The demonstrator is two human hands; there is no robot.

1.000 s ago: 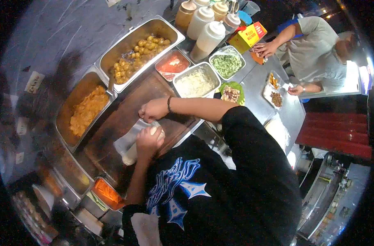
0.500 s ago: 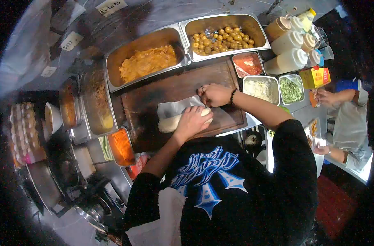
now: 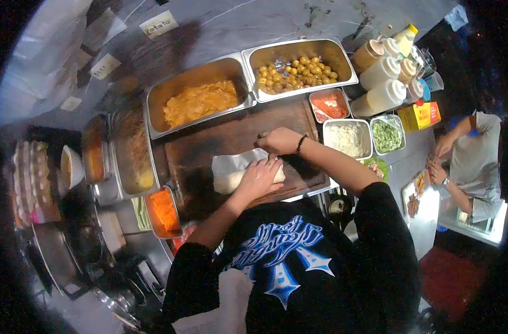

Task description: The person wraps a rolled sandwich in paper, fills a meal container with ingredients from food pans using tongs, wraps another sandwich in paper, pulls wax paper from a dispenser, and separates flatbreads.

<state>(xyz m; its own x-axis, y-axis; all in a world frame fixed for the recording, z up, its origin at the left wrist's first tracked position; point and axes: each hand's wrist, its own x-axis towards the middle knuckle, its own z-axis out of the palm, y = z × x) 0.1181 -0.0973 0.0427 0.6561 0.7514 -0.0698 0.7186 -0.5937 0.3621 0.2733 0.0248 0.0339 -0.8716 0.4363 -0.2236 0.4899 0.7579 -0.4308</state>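
Note:
A pale rolled wrap (image 3: 227, 182) lies on a whitish sheet of paper (image 3: 231, 162) on the brown cutting board (image 3: 193, 150). My left hand (image 3: 259, 177) lies over the right part of the wrap, its fingers curved round it. Just above and to the right, my right hand (image 3: 280, 142) is closed, with its fingertips at the paper's upper right corner. Whether it pinches the paper is too small to make out.
Behind the board stand metal trays of orange filling (image 3: 201, 103) and small potatoes (image 3: 298, 72). Sauce bottles (image 3: 379, 97), a yellow box (image 3: 420, 117) and small tubs are at the right; carrots (image 3: 165, 211) at the left. A co-worker (image 3: 474, 161) stands far right.
The camera view has turned and shifted. My hands stay at the wrap and paper. The co-worker's hands have come together over the counter.

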